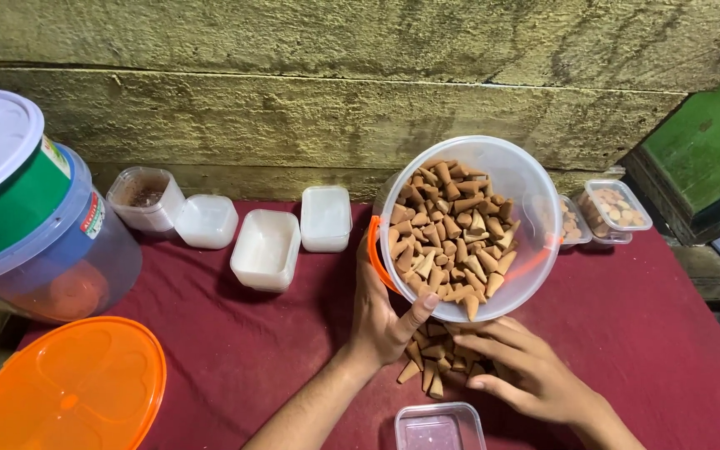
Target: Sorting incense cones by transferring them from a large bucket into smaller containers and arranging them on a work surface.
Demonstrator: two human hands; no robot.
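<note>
A clear plastic bucket (520, 179) with an orange handle is tipped toward me, full of small brown cones (452, 229). My left hand (387, 321) grips the bucket's lower left rim, thumb on the edge. Several cones have spilled into a small pile (429, 367) on the red cloth under the rim. My right hand (520, 371) lies flat, fingers spread, over the right side of that pile, touching the cones. A small clear rectangular container (440, 427) stands just in front of the pile at the bottom edge.
Small white and clear tubs (266, 248) line the back of the red-covered table (235, 350). An orange lid (67, 387) and stacked large buckets (27, 217) sit at left. Filled clear boxes (616, 208) stand at right. A wooden wall (335, 100) runs behind.
</note>
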